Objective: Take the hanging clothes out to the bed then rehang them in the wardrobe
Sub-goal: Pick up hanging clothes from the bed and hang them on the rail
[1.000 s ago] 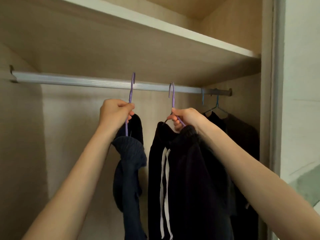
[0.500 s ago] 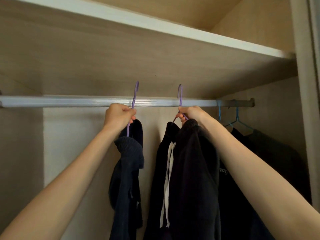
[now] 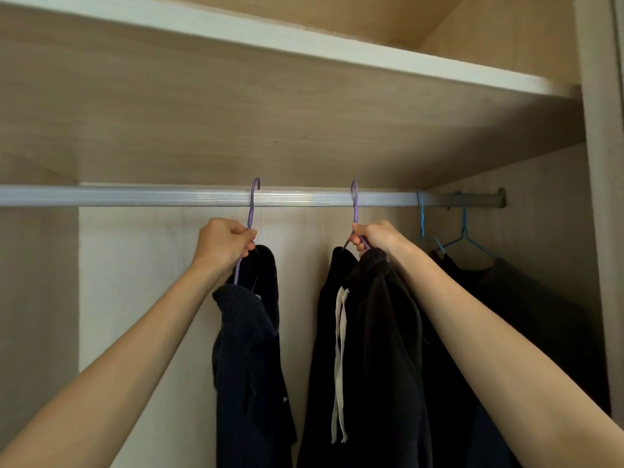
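Observation:
A silver rail runs across the wardrobe under a wooden shelf. My left hand grips the neck of a purple hanger whose hook sits at the rail; a dark navy garment hangs from it. My right hand grips a second purple hanger, its hook over the rail, carrying a black garment with white drawstrings. Whether either hook bears on the rail I cannot tell.
Further right, two blue hangers with dark clothes hang near the rail's end bracket. The shelf lies close above the rail. The wardrobe's right side panel and left inner wall bound the space.
Both hands have carried their hangers upward, and the purple hooks now reach over the rail. My view has tilted up and drawn closer to the rail.

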